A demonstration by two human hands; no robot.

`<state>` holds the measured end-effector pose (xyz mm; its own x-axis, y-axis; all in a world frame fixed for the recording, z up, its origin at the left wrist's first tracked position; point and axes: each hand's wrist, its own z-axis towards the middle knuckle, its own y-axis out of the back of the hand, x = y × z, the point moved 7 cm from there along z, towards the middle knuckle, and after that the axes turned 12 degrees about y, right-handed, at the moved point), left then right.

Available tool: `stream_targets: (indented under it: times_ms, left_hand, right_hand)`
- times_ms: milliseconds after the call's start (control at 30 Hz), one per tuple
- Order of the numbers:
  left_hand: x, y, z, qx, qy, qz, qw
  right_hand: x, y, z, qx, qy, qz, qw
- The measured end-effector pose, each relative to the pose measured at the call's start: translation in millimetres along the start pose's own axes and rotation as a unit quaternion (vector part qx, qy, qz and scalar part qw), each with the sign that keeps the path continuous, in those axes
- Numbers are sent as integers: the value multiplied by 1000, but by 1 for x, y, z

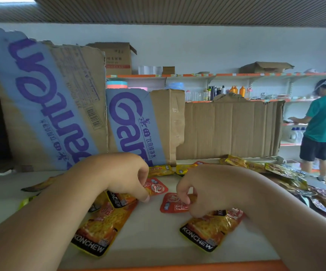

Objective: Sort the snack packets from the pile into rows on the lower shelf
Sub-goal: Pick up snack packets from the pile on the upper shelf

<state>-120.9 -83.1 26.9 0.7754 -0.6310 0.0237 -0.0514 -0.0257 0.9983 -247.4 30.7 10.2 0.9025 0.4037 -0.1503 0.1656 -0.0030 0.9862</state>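
- Head view: the left hand (127, 177) is seen with its fingers curled, and a red packet (158, 187) is pinched at its near edge.
- The right hand (203, 190) is likewise curled, and a second red packet (170, 205) is pinched between thumb and forefinger.
- Both red packets are laid on the white shelf (154, 237), near each other but apart.
- Orange KONCHEW packets (97, 229) are laid flat under and in front of both hands, and two yellow packets (161, 171) are set behind them.
- A jumbled pile (287, 170) of packets is spread along the shelf's right side, beyond the right forearm.
- The back of the shelf is blocked by upright Ganten cardboard sheets (46, 106) and a plain cardboard sheet (230, 130).
- On the far shelving (197, 75) bottles (236, 90) are lined up, and opened cardboard boxes (117, 57) are stood on top; their contents cannot be seen.
- A person in a teal shirt (322, 118) is stood at that shelving.
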Motion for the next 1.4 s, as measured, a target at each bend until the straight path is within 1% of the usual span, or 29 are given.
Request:
stream_targets:
  times_ms: [67, 200, 267, 300, 367, 433, 500, 600, 733, 800, 1000, 1233, 1400]
  left_hand:
    - [-1, 7, -4, -29, 6, 6, 1000]
    - [7, 28, -27, -134, 23, -10, 991]
    - [14, 37, -45, -184, 30, -29, 982]
    - [17, 40, -54, -206, 32, -36, 977]
    - [24, 45, -76, -246, 38, -46, 967]
    - [27, 49, -98, -287, 38, -53, 956]
    - [28, 54, -120, -327, 29, -70, 942]
    - [34, 62, -152, -385, 26, -82, 919]
    - [49, 71, -189, -454, 34, -93, 885]
    - [62, 71, -209, -477, 44, -102, 872]
    - [123, 63, -266, -488, 78, -113, 862]
    - [260, 32, -372, -495, 157, -110, 848]
    - [366, 0, -442, -484, 225, -120, 837]
  right_hand:
    - [4, -2, 7, 17, -25, 38, 999]
    - [1, 10, 0, -19, -16, 55, 998]
    - [1, 22, -6, -83, 1, 83, 993]
    - [-1, 30, -11, -134, -1, 95, 986]
    - [-8, 49, -28, -266, -8, 117, 957]
    - [-6, 66, -45, -363, 3, 110, 925]
    - [1, 79, -55, -408, 16, 97, 908]
    - [18, 94, -61, -451, 31, 89, 887]
    - [53, 106, -61, -500, 48, 88, 860]
    - [74, 112, -54, -523, 59, 95, 845]
    - [142, 119, 0, -543, 88, 154, 820]
    - [271, 123, 100, -521, 150, 179, 821]
    - [363, 118, 181, -522, 167, 235, 803]
